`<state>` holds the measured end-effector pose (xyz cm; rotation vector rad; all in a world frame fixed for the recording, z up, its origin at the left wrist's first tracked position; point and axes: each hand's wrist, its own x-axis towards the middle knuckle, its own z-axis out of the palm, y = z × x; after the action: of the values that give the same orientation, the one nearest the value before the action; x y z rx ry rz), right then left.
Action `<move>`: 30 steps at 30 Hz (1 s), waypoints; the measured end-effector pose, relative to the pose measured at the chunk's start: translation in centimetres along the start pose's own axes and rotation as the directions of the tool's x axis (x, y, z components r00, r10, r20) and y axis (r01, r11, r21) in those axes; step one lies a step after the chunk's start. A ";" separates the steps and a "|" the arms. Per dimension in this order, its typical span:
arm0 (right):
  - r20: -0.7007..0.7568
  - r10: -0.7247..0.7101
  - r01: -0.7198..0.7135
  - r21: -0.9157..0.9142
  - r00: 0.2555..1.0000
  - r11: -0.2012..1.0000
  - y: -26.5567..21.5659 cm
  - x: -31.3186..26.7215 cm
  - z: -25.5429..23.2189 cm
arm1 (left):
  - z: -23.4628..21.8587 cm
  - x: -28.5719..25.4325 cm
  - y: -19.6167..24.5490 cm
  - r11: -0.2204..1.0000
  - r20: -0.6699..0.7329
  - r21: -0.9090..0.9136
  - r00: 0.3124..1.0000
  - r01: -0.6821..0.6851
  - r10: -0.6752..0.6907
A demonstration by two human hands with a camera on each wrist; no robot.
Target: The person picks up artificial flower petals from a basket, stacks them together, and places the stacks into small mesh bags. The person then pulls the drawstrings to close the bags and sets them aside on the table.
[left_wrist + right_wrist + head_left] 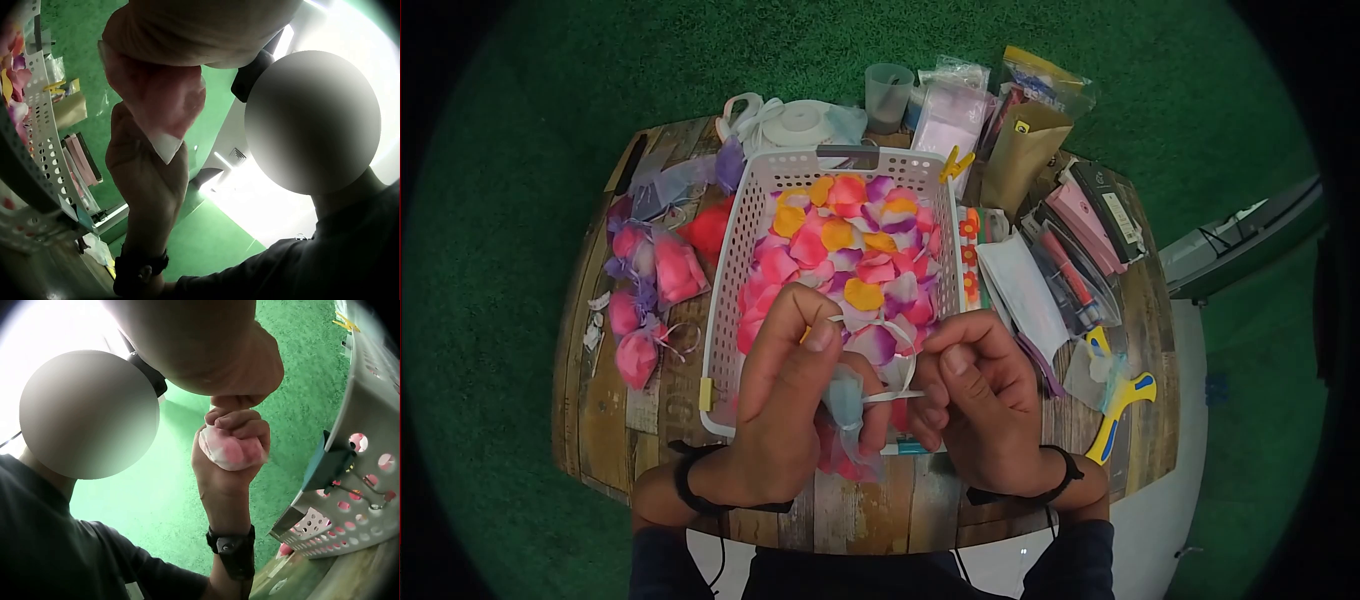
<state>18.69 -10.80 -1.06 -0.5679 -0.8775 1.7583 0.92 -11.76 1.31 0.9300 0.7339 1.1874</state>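
Observation:
A small sheer bag with pink petals inside (156,94) hangs under the left hand (795,400); in the right wrist view the bag (231,450) lies against that hand's palm and fingers. Its gathered pale blue top (845,395) shows between the hands in the head view. The left thumb and index finger pinch a white ribbon (905,345), which loops across to the right hand (985,400). There the right thumb and fingertips pinch the ribbon's other part. Both hands are raised over the near end of the basket.
A white perforated basket (725,250) of colourful petals fills the middle. Filled bags (678,268) lie left; a ribbon roll (796,122) and a cup (889,95) stand behind. Packets, a brown paper bag (1025,160) and a yellow-blue tool (1112,420) are at right.

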 end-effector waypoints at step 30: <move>0.144 0.118 -0.083 -0.229 0.983 0.970 -0.1 0.9 -1.0 | 0.3 0.7 -2.2 0.990 -0.032 0.077 0.992 -0.120 0.123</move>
<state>19.22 -9.64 -1.59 -0.6352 -1.1841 1.8275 2.28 -11.35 -0.49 1.0294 0.7640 1.2940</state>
